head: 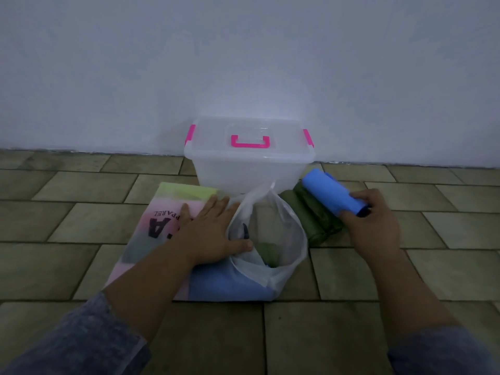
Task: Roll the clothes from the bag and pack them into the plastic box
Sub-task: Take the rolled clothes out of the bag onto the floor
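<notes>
A clear plastic box [247, 169] with a shut lid and pink handle and clips stands against the wall. In front of it lies a translucent plastic bag [281, 239], its mouth open, with blue and green clothes inside. My left hand [209, 231] lies flat on the bag's printed pink side, thumb at the rim of the opening. My right hand [372, 220] grips the near end of a rolled blue garment [331, 192]. That roll rests on top of rolled dark green clothes [311, 215] to the right of the bag.
The floor is brown brick-pattern tile [81, 217] running out to both sides. A plain pale wall [243, 63] rises right behind the box. My grey sleeves show at the bottom corners.
</notes>
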